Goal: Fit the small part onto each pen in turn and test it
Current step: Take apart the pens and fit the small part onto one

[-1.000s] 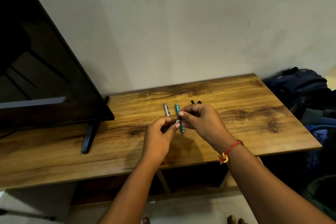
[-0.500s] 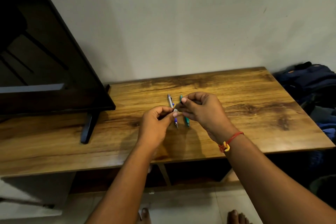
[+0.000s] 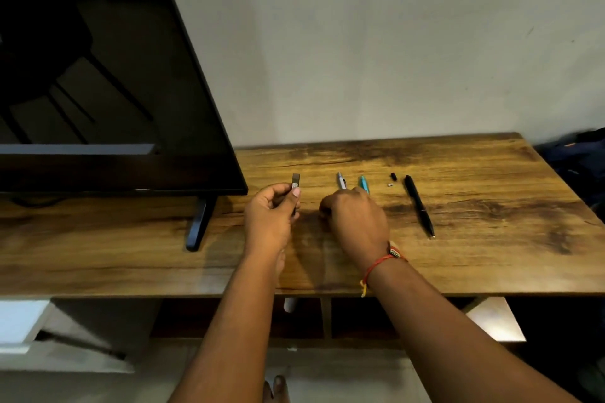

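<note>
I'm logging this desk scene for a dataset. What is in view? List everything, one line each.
table: 1, brown wood grain, against the wall
television: 1, black, on the table's left
grey pen: 1, silver-grey, on the table, near end hidden
teal pen: 1, teal, just right of the grey pen
black pen: 1, black, lying furthest right
small black part: 1, black, between the teal and black pens
tiny pale bit: 1, silvery, beside the small black part
dark slim piece: 1, dark with a pale band, held above the table
bags: dark blue, number unclear, right edge
wrist thread: 1, red, right wrist
left hand: pinches the dark slim piece
right hand: fingers curled over the pens' near ends; contents hidden
</note>
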